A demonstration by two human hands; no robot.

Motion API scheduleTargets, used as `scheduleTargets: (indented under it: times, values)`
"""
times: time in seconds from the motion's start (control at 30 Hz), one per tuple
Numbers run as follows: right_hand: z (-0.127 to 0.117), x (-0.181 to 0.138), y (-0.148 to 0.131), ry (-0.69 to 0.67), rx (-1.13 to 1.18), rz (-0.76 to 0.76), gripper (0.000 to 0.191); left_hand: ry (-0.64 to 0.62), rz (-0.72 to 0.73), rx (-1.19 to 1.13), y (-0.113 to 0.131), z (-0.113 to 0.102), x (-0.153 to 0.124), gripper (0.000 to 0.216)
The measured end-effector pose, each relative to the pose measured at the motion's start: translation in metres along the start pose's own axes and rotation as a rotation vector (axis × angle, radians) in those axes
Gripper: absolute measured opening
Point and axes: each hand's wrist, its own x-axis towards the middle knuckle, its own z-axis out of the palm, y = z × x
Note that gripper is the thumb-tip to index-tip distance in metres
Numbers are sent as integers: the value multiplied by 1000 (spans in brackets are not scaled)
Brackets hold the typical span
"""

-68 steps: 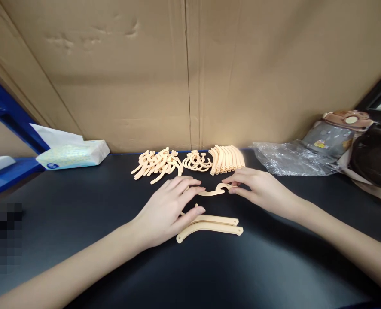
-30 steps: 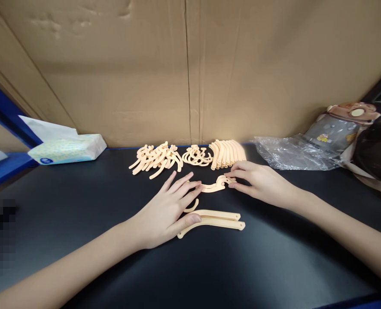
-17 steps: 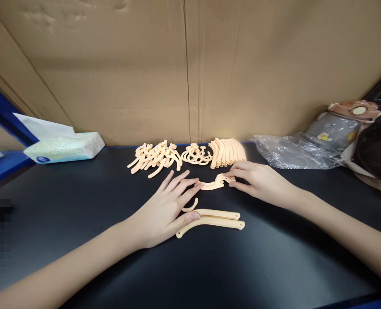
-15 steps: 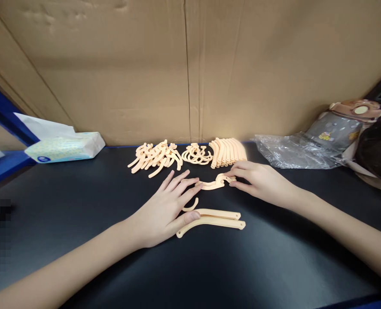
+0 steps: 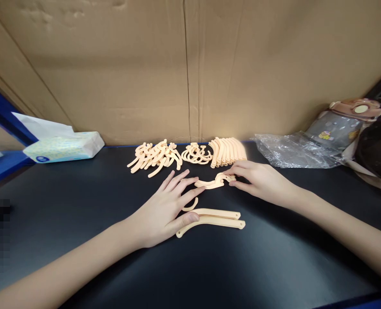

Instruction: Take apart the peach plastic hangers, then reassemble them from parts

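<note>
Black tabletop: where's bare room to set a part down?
Bare: near side, in front of the two long curved strips; left, between tissue pack and left hand. Crowded: back, with peach part piles and clear plastic bag; centre, where the right hand holds small hooked parts.

The left hand [image 5: 163, 210] hides one end of a small hook [image 5: 193, 205] and of the upper curved bar [image 5: 222, 213]. The right hand [image 5: 263, 182] partly covers the S-shaped pieces' [image 5: 209, 185] right end. Pixelation obscures the left edge; the dark bag [image 5: 379, 148] is cut off at right; the tissue pack's [image 5: 64, 146] print is illegible.
</note>
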Motion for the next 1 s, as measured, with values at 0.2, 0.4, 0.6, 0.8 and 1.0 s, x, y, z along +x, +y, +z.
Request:
scheduleTargets:
  times: [0.2,0.4,0.6,0.8,1.0]
  values:
    - [1,0,2,6,5,-9,25,32,30,-3,-1,1,-1,60]
    - [0,-1,1,19,-42,-6,29,59,27,126,-5,-12,-4,62]
    - [-2,-1,-2,55,-59,-31,28,201,-91,274,-13,-25,-1,33]
    - [0,-1,-7,143,-31,-90,26,156,-222,196,-9,-21,-2,36]
    - [7,-1,-15,219,22,-195,26,100,-286,109,-8,-13,0,33]
